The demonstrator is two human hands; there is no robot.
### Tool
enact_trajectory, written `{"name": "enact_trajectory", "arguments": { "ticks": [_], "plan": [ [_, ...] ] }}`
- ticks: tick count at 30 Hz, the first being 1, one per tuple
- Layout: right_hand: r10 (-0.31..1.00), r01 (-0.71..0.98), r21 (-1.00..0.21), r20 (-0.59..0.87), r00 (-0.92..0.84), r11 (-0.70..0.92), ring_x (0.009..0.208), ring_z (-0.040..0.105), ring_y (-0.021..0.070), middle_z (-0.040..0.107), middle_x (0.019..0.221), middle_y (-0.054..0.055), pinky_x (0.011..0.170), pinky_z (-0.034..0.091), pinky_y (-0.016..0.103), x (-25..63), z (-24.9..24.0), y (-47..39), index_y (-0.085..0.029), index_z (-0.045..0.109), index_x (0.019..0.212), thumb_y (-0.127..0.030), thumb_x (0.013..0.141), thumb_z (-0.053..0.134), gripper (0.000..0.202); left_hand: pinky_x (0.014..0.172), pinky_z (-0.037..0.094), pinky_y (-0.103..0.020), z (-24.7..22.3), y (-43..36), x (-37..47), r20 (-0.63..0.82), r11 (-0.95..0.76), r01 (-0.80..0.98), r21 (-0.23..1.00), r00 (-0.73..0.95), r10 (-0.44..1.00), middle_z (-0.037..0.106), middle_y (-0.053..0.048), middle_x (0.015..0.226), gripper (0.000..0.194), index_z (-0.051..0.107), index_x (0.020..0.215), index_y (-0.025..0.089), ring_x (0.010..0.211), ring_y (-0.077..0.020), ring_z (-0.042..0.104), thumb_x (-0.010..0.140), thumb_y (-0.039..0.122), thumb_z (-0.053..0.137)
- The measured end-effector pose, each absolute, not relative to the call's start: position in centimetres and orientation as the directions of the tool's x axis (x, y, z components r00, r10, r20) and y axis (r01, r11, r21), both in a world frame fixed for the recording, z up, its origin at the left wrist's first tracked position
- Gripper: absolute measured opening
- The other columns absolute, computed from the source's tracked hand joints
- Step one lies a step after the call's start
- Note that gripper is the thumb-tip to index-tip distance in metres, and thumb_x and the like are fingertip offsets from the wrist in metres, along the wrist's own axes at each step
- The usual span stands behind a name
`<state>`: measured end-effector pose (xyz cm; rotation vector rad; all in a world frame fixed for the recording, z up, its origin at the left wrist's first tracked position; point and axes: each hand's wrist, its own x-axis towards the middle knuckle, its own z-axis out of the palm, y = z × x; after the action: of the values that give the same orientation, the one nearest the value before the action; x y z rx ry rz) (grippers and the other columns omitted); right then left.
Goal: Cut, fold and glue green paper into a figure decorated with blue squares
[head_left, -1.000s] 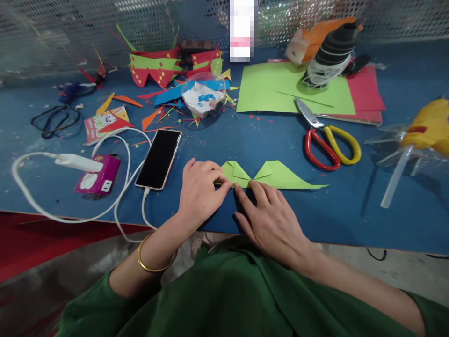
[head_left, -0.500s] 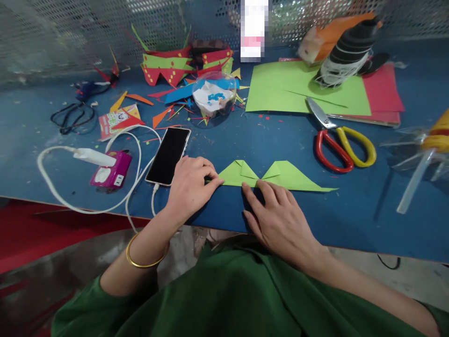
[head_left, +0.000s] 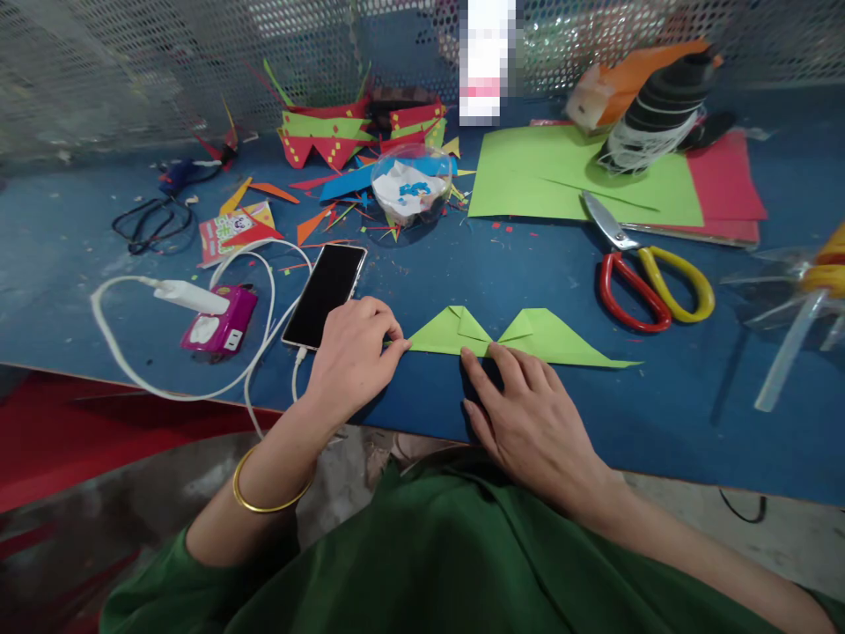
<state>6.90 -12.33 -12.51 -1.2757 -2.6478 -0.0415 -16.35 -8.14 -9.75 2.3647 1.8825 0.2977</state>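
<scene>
Folded green paper lies on the bench, the nearly closed left hand pinching its nine o'clock end. The right hand, loosely spread, grips nothing, fingertips resting on the six o'clock edge. Scissors lie at the paper's two o'clock.

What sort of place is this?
Probably a papercraft workbench: folded green paper under the hands, scissors beside coloured sheets, and cut-paper masks behind.
</scene>
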Motion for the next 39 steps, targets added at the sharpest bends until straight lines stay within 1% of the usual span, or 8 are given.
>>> {"name": "enact_trajectory", "arguments": {
  "ticks": [2,5,8,11,23,29,35,39],
  "plan": [
    [0.773,0.778,-0.063,0.190,-0.605,0.625,0.118,0.051,0.0337,0.057,0.129,0.023,0.095,0.047,0.047,6.8,-12.5,-12.3,-0.008,0.051,0.144,-0.031,0.100,0.045,0.050,0.086,0.049,-0.046,-9.8,-9.1,-15.6,0.161,-0.215,0.964,0.154,0.191,0.968,0.070,-0.010,0.098,0.007,0.068,0.087,0.018,0.094,-0.0283,0.062,0.088,0.023,0.064],
    [0.775,0.780,-0.064,0.190,-0.603,0.622,0.118,0.051,0.0332,0.058,0.128,0.023,0.094,0.047,0.047,6.9,-12.5,-12.4,-0.008,0.050,0.144,-0.031,0.100,0.044,0.050,0.096,0.048,-0.046,-10.4,-11.3,-13.6,0.340,-0.288,0.949,0.128,0.230,0.912,0.073,-0.011,0.108,0.026,0.069,0.108,0.016,0.104,-0.0271,0.064,0.094,0.012,0.048],
    [0.767,0.774,-0.061,0.207,-0.607,0.630,0.117,0.051,0.0332,0.058,0.127,0.023,0.094,0.046,0.046,6.9,-12.6,-12.4,-0.008,0.054,0.139,-0.030,0.100,0.044,0.046,0.112,0.040,-0.045,-11.4,-13.5,-11.5,0.328,-0.521,0.846,0.109,0.465,0.823,0.072,-0.010,0.124,0.037,0.065,0.124,0.010,0.119,-0.0252,0.062,0.095,0.011,0.043],
    [0.753,0.765,-0.052,0.231,-0.617,0.642,0.116,0.051,0.0340,0.057,0.128,0.023,0.094,0.046,0.046,7.1,-12.8,-12.4,-0.006,0.057,0.135,-0.027,0.099,0.046,0.044,0.119,0.032,-0.046,-12.2,-14.6,-10.2,0.274,-0.523,0.846,0.106,0.481,0.833,0.059,-0.016,0.143,0.049,0.055,0.137,0.001,0.135,-0.0279,0.053,0.094,0.022,0.042],
    [0.747,0.762,-0.050,0.251,-0.616,0.645,0.120,0.051,0.0347,0.057,0.132,0.024,0.097,0.048,0.048,7.1,-13.1,-12.6,-0.004,0.051,0.142,-0.026,0.097,0.047,0.050,0.121,0.030,-0.049,-12.2,-14.4,-10.9,0.190,-0.457,0.886,0.081,0.437,0.879,0.055,-0.012,0.147,0.048,0.052,0.142,0.008,0.138,-0.0248,0.051,0.102,0.030,0.039],
    [0.752,0.765,-0.054,0.245,-0.613,0.641,0.120,0.051,0.0347,0.057,0.130,0.024,0.097,0.048,0.049,7.1,-13.0,-12.7,-0.004,0.051,0.143,-0.024,0.097,0.046,0.050,0.117,0.034,-0.057,-11.6,-14.2,-13.3,0.217,-0.356,0.933,0.058,0.336,0.917,0.058,-0.014,0.143,0.045,0.057,0.137,0.008,0.132,-0.0310,0.056,0.100,0.029,0.043],
    [0.751,0.765,-0.052,0.244,-0.614,0.642,0.119,0.052,0.0352,0.057,0.130,0.025,0.096,0.048,0.049,7.0,-13.0,-12.6,-0.003,0.051,0.143,-0.025,0.097,0.046,0.051,0.118,0.026,-0.065,-10.8,-14.6,-15.2,0.192,-0.278,0.961,0.011,0.271,0.943,0.058,-0.013,0.144,0.047,0.057,0.139,0.011,0.141,-0.0379,0.044,0.097,0.031,0.048],
    [0.753,0.769,-0.042,0.242,-0.612,0.638,0.118,0.052,0.0351,0.057,0.131,0.024,0.096,0.048,0.048,6.9,-13.0,-12.6,-0.004,0.051,0.143,-0.026,0.098,0.046,0.051,0.119,0.030,-0.060,-10.8,-15.1,-13.9,0.252,-0.245,0.969,0.013,0.234,0.939,0.048,-0.018,0.152,0.055,0.049,0.144,0.004,0.145,-0.0370,0.039,0.096,0.030,0.048]
  ]
}}
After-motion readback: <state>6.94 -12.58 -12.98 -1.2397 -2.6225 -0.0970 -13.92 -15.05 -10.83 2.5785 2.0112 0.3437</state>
